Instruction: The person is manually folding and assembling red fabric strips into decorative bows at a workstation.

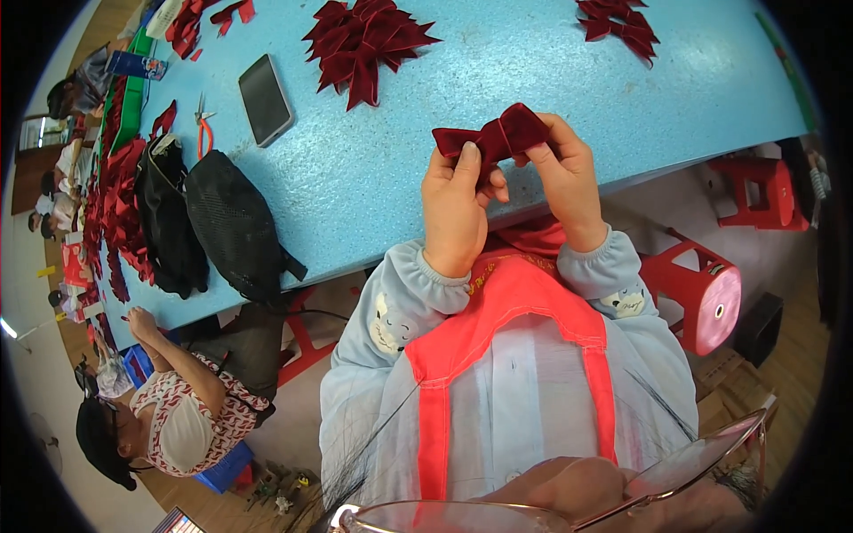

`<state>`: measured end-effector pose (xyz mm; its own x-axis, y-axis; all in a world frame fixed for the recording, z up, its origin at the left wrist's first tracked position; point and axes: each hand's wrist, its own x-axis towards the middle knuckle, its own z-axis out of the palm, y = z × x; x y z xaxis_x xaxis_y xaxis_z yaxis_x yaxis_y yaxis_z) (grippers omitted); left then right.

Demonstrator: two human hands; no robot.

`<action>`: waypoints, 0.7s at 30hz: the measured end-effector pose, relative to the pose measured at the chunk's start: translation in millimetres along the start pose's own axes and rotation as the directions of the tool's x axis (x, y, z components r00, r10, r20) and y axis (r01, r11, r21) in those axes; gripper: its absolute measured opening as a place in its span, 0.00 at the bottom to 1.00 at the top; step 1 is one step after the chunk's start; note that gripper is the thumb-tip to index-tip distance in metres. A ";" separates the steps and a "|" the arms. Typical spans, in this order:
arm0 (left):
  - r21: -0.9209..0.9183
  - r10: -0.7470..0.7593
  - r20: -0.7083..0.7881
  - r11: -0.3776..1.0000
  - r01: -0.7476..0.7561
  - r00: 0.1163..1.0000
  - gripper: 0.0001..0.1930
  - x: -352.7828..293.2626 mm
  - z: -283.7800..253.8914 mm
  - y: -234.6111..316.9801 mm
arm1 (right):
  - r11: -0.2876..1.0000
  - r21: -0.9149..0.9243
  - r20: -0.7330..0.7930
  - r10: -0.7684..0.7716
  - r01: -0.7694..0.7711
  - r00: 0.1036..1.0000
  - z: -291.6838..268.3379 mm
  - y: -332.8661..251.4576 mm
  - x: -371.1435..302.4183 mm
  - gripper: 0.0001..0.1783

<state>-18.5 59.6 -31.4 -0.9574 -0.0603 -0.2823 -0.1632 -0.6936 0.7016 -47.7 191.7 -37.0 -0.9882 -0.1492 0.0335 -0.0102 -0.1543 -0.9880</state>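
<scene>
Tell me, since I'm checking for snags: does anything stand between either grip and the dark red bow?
Nothing visible does: the left grip and right grip both hold the dark red bow directly, bare-handed.

held bow (518,131) 1 | bow piles (365,43) 2 | phone (266,100) 1 | red stools (716,310) maybe 3

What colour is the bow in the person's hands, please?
The bow is dark red, best seen in the head view.
</scene>
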 end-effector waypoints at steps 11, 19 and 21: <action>0.470 0.622 0.610 0.215 -0.856 0.491 0.11 3.7 -15.4 3.5 | 0.781 0.074 0.107 -0.624 0.620 0.774 -9.2 1.1 7.3 0.07; 0.403 0.561 0.735 0.092 -0.911 0.382 0.22 -3.0 -31.8 27.5 | 0.564 0.048 0.185 -0.816 0.824 0.548 -22.0 -1.4 8.7 0.06; 0.425 0.555 0.707 0.163 -0.891 0.439 0.23 -8.9 -32.3 26.9 | 0.576 0.071 0.181 -0.810 0.814 0.558 -23.2 -2.4 10.2 0.06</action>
<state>-6.7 18.4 -31.2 -0.6788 0.0956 0.7281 0.7249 0.2458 0.6435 -61.4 213.2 -37.8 -0.5152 -0.1351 0.8464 -0.7995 -0.2799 -0.5314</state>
